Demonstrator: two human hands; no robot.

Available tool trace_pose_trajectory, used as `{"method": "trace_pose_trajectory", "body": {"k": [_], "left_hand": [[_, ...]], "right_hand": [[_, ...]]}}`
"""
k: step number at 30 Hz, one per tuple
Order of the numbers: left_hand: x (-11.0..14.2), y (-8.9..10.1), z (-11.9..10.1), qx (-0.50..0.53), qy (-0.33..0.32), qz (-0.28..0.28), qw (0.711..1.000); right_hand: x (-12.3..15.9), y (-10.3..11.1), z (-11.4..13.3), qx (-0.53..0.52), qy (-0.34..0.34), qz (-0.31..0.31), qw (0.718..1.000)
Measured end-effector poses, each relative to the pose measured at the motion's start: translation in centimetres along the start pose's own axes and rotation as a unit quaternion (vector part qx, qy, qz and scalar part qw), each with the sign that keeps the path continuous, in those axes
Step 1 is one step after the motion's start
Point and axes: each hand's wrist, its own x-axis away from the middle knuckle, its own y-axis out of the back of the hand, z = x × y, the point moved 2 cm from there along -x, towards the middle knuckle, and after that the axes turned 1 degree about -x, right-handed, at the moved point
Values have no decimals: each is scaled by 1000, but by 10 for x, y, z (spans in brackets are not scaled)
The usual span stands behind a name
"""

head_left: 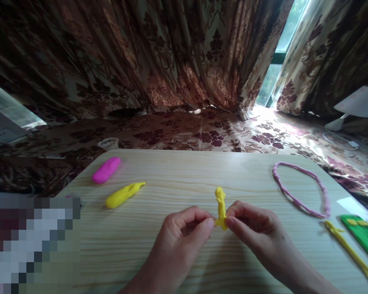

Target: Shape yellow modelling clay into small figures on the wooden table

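Observation:
Between my two hands, a small yellow modelling clay figure [221, 207] stands upright, with a rounded knob on top and a wider, branching lower end. My left hand [187, 232] pinches its lower left side between thumb and forefinger. On the other side, the thumb and forefinger of my right hand [256, 224] grip the lower right of the same piece. To the left lies a tapered lump of yellow clay [124, 196] with a thin drawn-out tip. Beyond it sits a pink clay lump [106, 170].
A twisted pink-purple clay loop [305, 208] lies on the wooden table [178, 169] at right. Nearer the right edge are a long yellow clay strand [349, 247] and a green clay slab [360, 234] with yellow pieces. A white lamp [360, 102] stands behind, by patterned curtains [178, 53].

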Motion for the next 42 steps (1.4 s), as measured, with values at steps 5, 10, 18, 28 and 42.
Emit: {"method": "trace_pose_trajectory", "body": {"k": [5, 10, 18, 28, 42], "left_hand": [[1, 0, 1, 6, 0, 2, 1000], [1, -3, 3, 8, -10, 10, 1000], [0, -3, 2, 96, 40, 26, 994], [0, -3, 7, 200, 91, 5, 976], [2, -7, 5, 142, 73, 28, 987]], "right_hand": [[-1, -1, 1, 2, -9, 1, 1000], [-1, -2, 0, 16, -6, 11, 1000], [1, -2, 7, 67, 41, 22, 997], [-1, -3, 11, 95, 47, 43, 993], [-2, 3, 4, 48, 17, -3, 999]]}}
